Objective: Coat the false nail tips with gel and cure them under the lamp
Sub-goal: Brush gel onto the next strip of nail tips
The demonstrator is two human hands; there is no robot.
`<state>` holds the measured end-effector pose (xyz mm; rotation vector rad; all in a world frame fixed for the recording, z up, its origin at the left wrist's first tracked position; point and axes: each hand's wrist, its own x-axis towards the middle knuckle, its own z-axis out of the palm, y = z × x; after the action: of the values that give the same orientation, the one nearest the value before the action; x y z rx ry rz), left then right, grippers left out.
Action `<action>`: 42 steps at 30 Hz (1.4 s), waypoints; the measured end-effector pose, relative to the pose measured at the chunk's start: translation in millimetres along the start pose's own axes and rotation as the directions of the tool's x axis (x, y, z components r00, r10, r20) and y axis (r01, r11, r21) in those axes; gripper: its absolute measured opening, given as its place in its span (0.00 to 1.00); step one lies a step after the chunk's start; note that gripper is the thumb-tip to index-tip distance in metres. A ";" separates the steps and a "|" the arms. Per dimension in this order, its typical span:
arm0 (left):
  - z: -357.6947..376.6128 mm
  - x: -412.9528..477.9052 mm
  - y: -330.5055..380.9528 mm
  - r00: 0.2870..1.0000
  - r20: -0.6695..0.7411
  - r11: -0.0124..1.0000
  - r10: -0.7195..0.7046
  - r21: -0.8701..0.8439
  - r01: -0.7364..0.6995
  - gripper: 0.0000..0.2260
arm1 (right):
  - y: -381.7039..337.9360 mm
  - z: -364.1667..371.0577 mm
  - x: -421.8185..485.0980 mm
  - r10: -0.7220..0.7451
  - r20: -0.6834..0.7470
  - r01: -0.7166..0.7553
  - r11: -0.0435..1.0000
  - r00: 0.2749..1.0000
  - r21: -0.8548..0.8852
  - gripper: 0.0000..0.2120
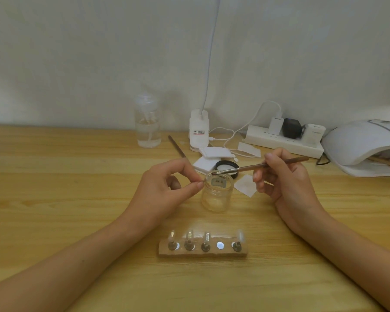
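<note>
My left hand (167, 188) pinches a small nail-tip stand between thumb and forefinger, just left of the open glass gel jar (216, 194). My right hand (282, 176) grips a brown brush (257, 166) whose bristles hover over the jar's rim. The tip held by the left hand is mostly hidden by my fingers. A wooden holder block (203, 252) near me carries several clear nail tips on stands, with one magnet spot bare. The white curing lamp (365, 143) sits at the far right.
The jar's black lid (227, 165), white pads (214, 154) and paper wipes (245, 185) lie behind the jar. A clear pump bottle (148, 124), a clip lamp base (198, 131), a power strip (284, 138) with cables and a second brush (177, 146) stand along the wall.
</note>
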<state>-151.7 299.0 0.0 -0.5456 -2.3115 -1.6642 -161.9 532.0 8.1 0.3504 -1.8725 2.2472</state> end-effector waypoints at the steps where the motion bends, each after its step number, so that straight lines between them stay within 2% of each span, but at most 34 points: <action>1: -0.1 0.3 -0.8 1.000 -0.001 1.000 -0.004 -0.007 0.004 0.05 | -0.7 0.5 -0.1 -0.009 0.018 0.009 1.000 1.000 0.011 0.10; 3: -0.5 0.6 -1.9 1.000 0.004 1.000 -0.014 -0.014 0.014 0.05 | -0.6 1.8 -0.9 -0.011 0.055 0.011 1.000 0.998 0.002 0.10; 7: -1.5 0.4 -2.6 0.999 0.011 0.999 -0.039 -0.015 0.040 0.05 | 1.3 -0.3 0.5 0.008 -0.016 -0.008 1.000 1.000 -0.007 0.10; 11: -2.5 1.3 -3.0 0.998 0.011 0.997 -0.063 -0.042 0.064 0.06 | -0.2 1.7 0.0 0.001 0.062 -0.001 1.000 0.998 0.000 0.09; 16: -2.1 0.8 -2.0 0.997 0.004 0.996 -0.074 -0.045 0.074 0.06 | 0.6 -1.0 0.2 0.018 -0.004 -0.018 1.000 1.000 0.010 0.09; 19: -2.4 1.1 -1.3 0.997 0.010 0.995 -0.072 -0.062 0.072 0.05 | -0.7 0.7 -0.3 0.002 0.060 -0.003 1.000 0.998 0.008 0.09; 23: -1.7 0.7 -2.1 0.998 0.008 0.996 -0.067 -0.050 0.068 0.05 | 0.4 -0.8 0.1 0.020 0.000 -0.020 1.000 1.000 0.001 0.09; 27: -1.7 1.0 -4.2 0.999 0.005 0.998 -0.054 -0.044 0.054 0.04 | -0.9 0.7 -1.3 -0.005 0.072 0.004 1.000 0.997 0.011 0.10; 32: -1.4 0.1 -4.0 1.000 -0.004 1.000 -0.017 -0.019 0.017 0.04 | 0.3 -0.7 -0.4 0.011 0.001 -0.011 1.000 1.000 0.017 0.09; 35: -1.3 0.4 -2.9 1.000 0.004 1.000 -0.011 -0.008 0.011 0.04 | -1.8 1.7 -1.5 0.011 0.061 -0.012 1.000 0.998 0.018 0.09; 40: -1.4 -0.1 -0.7 1.000 0.020 1.000 0.002 0.009 -0.002 0.04 | 0.2 0.1 0.1 0.028 0.004 -0.028 1.000 1.000 0.013 0.09; 42: -2.1 -0.5 -0.1 1.000 0.021 1.000 0.001 0.004 -0.001 0.04 | -1.3 1.2 -0.2 0.010 0.039 -0.011 0.999 0.999 0.033 0.09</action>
<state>-151.4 297.0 0.4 -0.5663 -2.3289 -1.6603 -161.3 531.1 9.5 0.3923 -1.8620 2.2968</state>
